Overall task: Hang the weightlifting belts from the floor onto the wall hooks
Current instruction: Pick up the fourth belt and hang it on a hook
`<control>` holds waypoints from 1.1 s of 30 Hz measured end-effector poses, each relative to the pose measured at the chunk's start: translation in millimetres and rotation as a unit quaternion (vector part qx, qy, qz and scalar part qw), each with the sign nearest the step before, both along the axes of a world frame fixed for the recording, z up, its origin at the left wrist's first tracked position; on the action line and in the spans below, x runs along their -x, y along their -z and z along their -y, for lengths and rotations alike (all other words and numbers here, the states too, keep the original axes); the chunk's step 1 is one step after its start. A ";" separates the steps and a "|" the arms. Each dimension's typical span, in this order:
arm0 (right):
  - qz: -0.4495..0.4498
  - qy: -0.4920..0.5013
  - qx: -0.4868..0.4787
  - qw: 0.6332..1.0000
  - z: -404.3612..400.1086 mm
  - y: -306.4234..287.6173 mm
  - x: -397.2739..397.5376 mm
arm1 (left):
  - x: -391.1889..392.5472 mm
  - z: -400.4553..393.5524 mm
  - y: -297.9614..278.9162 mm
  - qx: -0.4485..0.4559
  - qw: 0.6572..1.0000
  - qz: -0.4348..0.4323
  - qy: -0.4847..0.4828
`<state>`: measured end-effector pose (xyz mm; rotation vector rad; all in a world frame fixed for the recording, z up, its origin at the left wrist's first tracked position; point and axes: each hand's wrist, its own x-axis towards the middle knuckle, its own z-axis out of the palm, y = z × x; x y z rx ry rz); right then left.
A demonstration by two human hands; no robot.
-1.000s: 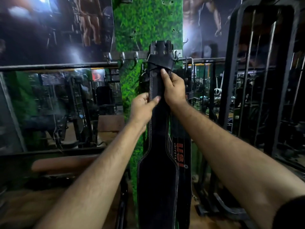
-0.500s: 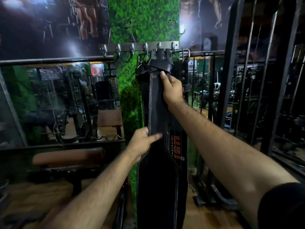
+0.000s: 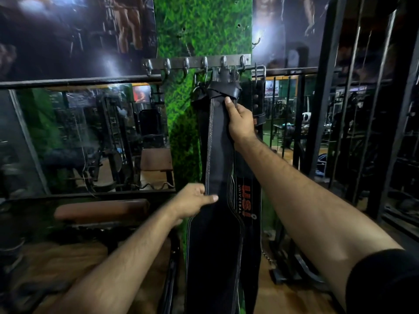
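Note:
A long black weightlifting belt [image 3: 217, 155] with white stitching hangs by its buckle end from the metal hook rail [image 3: 195, 63] on the green grass-patterned pillar. My right hand [image 3: 241, 118] grips the belt's narrow strap just below the buckle fold. Lower down, my left hand [image 3: 192, 200] pinches the strap's left edge where it widens. Behind it hangs a second black belt [image 3: 247, 198] with red lettering, partly hidden. Further dark straps hang behind my right hand.
Several bare hooks [image 3: 167, 66] stand on the rail's left part. A mirror [image 3: 86, 137] fills the left wall, with a brown padded bench [image 3: 102, 209] below it. A black steel rack [image 3: 353, 109] rises on the right. The floor is wooden.
The belt's buckle end came down from above the rail and now hangs from it. My left hand slid down the strap. My right hand kept its grip near the top.

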<state>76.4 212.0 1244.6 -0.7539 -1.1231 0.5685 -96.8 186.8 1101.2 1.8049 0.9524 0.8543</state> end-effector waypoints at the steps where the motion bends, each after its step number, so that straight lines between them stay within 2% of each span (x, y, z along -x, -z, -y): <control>1: 0.000 -0.017 -0.007 1.000 0.8 -2.6 0.4 | 1.7 -4.0 -13.3 -0.001 1.000 0.024 -0.010; 4: 0.008 -0.030 -0.021 0.999 6.1 -5.0 8.3 | 2.3 -6.0 -64.3 0.010 0.988 0.147 -0.039; 7: 0.049 -0.007 -0.037 0.998 11.1 1.3 16.8 | -5.3 -3.7 -106.0 -0.008 0.975 0.222 0.021; 9: 0.081 -0.012 -0.035 0.996 11.4 12.1 21.9 | -12.8 -3.4 -118.5 0.001 0.957 0.287 0.039; 11: 0.105 -0.016 -0.022 0.994 14.0 25.5 27.2 | -17.6 -2.4 -123.4 0.000 0.942 0.336 0.010; 14: 0.143 -0.007 -0.043 0.989 19.4 46.5 30.9 | -20.6 -0.8 -113.3 -0.034 0.937 0.345 -0.038; 16: 0.167 -0.013 -0.043 0.985 18.3 70.3 22.5 | -21.1 2.5 -100.0 -0.018 0.931 0.362 -0.036; 20: 0.245 -0.078 0.092 0.962 16.9 151.8 12.9 | -16.3 -0.6 -90.7 0.002 0.912 0.408 -0.044; 24: 0.226 -0.124 0.143 0.956 23.8 207.7 24.8 | -12.7 -1.3 -93.5 -0.012 0.908 0.411 -0.081; 27: 0.317 -0.117 0.201 0.919 36.1 235.9 22.9 | -0.4 -8.6 -88.0 0.005 0.895 0.426 -0.132; 29: 0.380 -0.114 0.252 0.883 40.9 246.1 19.0 | 8.6 -15.3 -82.6 0.017 0.896 0.424 -0.134; 31: 0.407 -0.139 0.267 0.863 40.7 234.4 21.1 | 14.6 -19.8 -81.1 0.015 0.898 0.412 -0.151; 33: 0.363 -0.149 0.230 0.891 34.6 207.4 32.3 | 17.3 -24.4 -79.7 0.010 0.903 0.398 -0.161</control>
